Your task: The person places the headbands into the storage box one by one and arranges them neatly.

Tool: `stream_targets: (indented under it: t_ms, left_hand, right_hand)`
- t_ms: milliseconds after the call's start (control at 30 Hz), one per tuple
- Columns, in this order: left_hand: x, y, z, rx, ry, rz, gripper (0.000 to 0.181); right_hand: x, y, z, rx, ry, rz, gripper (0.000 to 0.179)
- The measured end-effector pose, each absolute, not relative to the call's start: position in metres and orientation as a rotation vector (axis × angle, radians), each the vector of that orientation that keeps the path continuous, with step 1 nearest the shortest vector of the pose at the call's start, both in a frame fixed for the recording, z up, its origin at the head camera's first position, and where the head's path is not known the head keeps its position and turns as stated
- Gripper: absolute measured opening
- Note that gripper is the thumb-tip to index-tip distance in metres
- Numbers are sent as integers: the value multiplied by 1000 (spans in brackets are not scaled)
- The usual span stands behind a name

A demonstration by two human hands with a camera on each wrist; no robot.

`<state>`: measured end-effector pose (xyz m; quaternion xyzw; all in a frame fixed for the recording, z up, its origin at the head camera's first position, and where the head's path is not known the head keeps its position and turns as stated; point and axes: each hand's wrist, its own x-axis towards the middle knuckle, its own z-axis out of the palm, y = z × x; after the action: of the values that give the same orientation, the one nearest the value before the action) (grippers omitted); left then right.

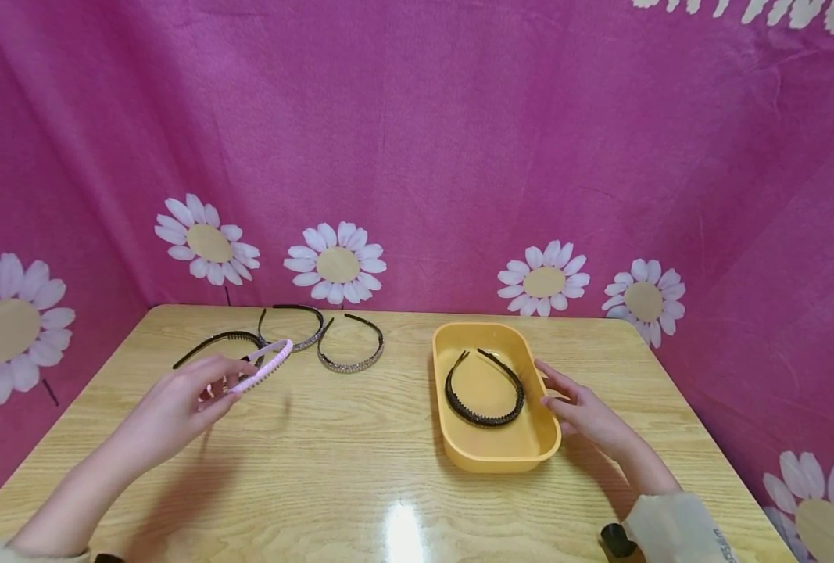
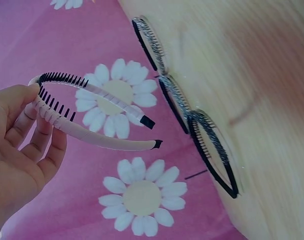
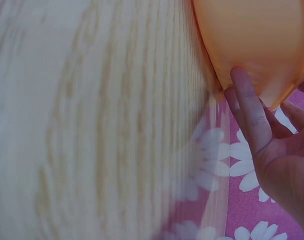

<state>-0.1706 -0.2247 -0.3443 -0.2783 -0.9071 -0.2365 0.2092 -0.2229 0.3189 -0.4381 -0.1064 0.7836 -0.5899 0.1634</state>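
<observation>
In the head view my left hand (image 1: pixel 184 395) holds a pink headband (image 1: pixel 273 367) above the left part of the table. The left wrist view shows thumb and fingers pinching this headband (image 2: pixel 99 140) at its curved middle, black comb teeth inside and black tips pointing away. My right hand (image 3: pixel 284 160) has its fingers extended against the outer side of a yellow plastic tub (image 1: pixel 504 463), at its right wall. Inside the tub lie black headbands (image 1: pixel 487 421), nested together so they look almost like one.
Behind the pink headband, at the table's back left, lie a glittery headband (image 1: pixel 352 367), another glittery one (image 1: pixel 313 342) and a black toothed one (image 1: pixel 212 338). A pink cloth (image 1: pixel 417 156) with daisies hangs behind the wooden table (image 1: pixel 346 485).
</observation>
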Motion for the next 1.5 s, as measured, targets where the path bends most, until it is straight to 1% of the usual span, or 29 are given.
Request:
stream_targets:
  t_ms: [833, 1200, 1500]
  left_hand:
    - [-170, -183, -315, -883, -2296, -709, 45]
    - [-179, -168, -310, -982, -2164, -689, 41]
    - [-185, -150, -304, -1045, -2078, -738, 45]
  right_hand:
    - [-223, 317, -437, -295, 2215, -1698, 67]
    - [-223, 317, -437, -309, 2198, -1716, 67]
    - [-224, 319, -439, -298, 2221, -1695, 66]
